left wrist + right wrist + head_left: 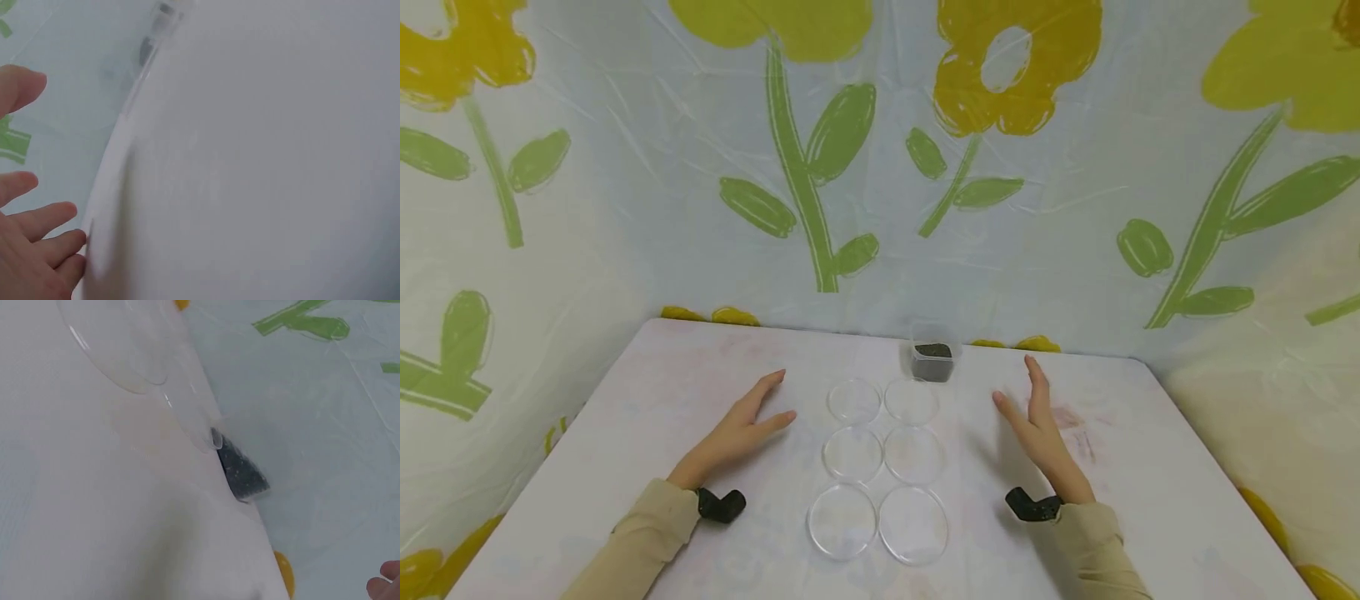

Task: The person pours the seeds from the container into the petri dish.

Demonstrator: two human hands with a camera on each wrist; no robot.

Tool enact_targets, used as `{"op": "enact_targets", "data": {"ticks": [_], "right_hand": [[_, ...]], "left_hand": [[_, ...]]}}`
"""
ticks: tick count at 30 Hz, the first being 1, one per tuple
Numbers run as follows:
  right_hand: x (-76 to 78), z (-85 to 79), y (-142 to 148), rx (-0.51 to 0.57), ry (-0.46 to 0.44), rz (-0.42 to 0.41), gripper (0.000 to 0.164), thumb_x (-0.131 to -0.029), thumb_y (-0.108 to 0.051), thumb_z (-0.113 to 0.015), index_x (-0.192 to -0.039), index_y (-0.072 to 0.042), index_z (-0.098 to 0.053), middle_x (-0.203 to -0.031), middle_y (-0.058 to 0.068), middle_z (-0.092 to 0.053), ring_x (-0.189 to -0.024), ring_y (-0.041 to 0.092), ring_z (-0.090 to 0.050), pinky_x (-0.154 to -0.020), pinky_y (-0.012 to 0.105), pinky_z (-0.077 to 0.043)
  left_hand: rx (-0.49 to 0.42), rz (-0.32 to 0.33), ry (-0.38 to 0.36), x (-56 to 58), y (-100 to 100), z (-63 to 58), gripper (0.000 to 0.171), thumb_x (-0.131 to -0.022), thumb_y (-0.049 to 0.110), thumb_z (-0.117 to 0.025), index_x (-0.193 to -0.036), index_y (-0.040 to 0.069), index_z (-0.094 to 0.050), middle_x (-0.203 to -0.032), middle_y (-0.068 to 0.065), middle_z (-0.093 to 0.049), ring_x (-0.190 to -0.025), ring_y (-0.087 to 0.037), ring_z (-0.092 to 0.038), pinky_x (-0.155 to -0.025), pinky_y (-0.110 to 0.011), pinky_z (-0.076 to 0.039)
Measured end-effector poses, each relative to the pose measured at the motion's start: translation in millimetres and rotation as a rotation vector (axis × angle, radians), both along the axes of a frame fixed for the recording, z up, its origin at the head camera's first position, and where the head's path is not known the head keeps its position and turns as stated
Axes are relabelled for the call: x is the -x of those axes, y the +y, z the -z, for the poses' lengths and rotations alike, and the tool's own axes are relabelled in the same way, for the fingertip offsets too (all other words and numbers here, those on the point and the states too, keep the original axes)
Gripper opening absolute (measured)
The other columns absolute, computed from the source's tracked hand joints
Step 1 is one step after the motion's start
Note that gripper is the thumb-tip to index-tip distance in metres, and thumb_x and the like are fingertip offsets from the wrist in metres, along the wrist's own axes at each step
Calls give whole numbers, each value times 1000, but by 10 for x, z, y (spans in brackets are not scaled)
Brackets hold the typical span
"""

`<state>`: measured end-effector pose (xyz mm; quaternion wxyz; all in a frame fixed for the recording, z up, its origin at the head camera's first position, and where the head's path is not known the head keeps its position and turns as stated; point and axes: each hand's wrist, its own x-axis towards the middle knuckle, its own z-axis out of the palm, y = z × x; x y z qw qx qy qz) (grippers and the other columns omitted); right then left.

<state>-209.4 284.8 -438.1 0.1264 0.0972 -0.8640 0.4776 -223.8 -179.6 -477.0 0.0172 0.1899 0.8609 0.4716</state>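
Note:
Two columns of clear round dishes lie on the white table, among them a far-left dish (854,402) and a near-right dish (913,524). Behind the right column stands a clear square tub (932,363) partly filled with dark grainy material, also seen in the right wrist view as a dark-filled tub (242,472). My left hand (741,432) is left of the dishes with fingers spread, holding nothing. On the other side, my right hand (1037,425) is raised with its fingers extended, to the right of the dishes and tub. Only fingertips (390,581) of it show in the right wrist view.
The white table (715,367) reaches back to a curtain (880,183) printed with yellow flowers and green leaves, which also hangs at both sides. Each wrist carries a black camera mount, one at the left wrist (721,506) and one at the right (1033,505).

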Motion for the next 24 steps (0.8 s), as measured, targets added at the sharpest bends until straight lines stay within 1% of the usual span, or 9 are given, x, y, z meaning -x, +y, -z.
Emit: {"op": "enact_targets", "data": {"ticks": [4, 6, 10, 12, 14, 17, 19, 21, 24], "right_hand": [[109, 15, -65, 169, -99, 1, 82, -102, -24, -55, -159, -9, 2, -165, 13, 1, -151, 32, 1, -118, 60, -11], [151, -8, -126, 253, -126, -3, 79, -104, -24, -53, -158, -7, 2, -165, 12, 1, -151, 29, 1, -119, 55, -11], [219, -32, -269, 415, -132, -8, 74, -105, -22, -48, -156, -1, 1, -164, 16, -2, -152, 27, -1, -122, 45, -12], [317, 57, -294, 491, -109, 3, 70, -106, -21, -47, -156, 0, -3, -163, 17, -7, -151, 26, -6, -122, 39, -12], [440, 162, -306, 554, -98, 19, 68, -106, -20, -46, -156, -1, -5, -163, 17, -11, -151, 24, -10, -122, 35, -13], [637, 314, -325, 715, -111, 36, 65, -106, -21, -45, -156, -1, -8, -162, 15, -13, -150, 23, -15, -121, 30, -14], [722, 342, -363, 824, -140, 37, 65, -107, -22, -44, -156, -2, -6, -162, 14, -11, -150, 22, -14, -120, 27, -14], [790, 362, -397, 932, -161, 11, 66, -107, -22, -44, -156, -3, -4, -162, 15, -8, -150, 22, -12, -120, 25, -12], [864, 374, -424, 973, -179, -25, 69, -106, -24, -45, -156, -3, -2, -163, 16, -7, -151, 22, -11, -120, 25, -11]], "left_hand": [[-93, -34, -58, 97, 180, 75, 79, -94, 52, -63, -156, 16, -29, -158, -4, -33, -148, -24, -22, -119, -52, -19], [-145, -45, -45, 167, 260, 113, 77, -94, 49, -65, -154, 14, -32, -156, -4, -37, -147, -23, -26, -119, -51, -19], [-213, -45, -13, 298, 387, 132, 71, -95, 38, -67, -152, 10, -35, -153, -6, -42, -145, -24, -32, -119, -51, -20], [-227, -31, -5, 380, 436, 144, 70, -95, 37, -67, -152, 11, -36, -153, -6, -42, -144, -24, -33, -118, -51, -21], [-229, -9, 1, 453, 480, 143, 69, -95, 36, -67, -152, 11, -36, -153, -5, -42, -144, -24, -33, -118, -51, -21], [-215, 30, 5, 567, 525, 175, 71, -94, 40, -68, -152, 13, -37, -152, -2, -44, -144, -21, -33, -118, -49, -22], [-189, 57, 18, 604, 543, 179, 71, -94, 39, -68, -152, 11, -37, -151, -2, -46, -144, -22, -33, -118, -50, -22], [-156, 80, 33, 627, 543, 187, 70, -94, 37, -69, -151, 10, -39, -149, -2, -48, -143, -22, -34, -118, -49, -23], [-104, 108, 71, 632, 528, 192, 67, -94, 32, -70, -150, 7, -41, -148, -4, -50, -143, -23, -35, -118, -49, -24]]}}
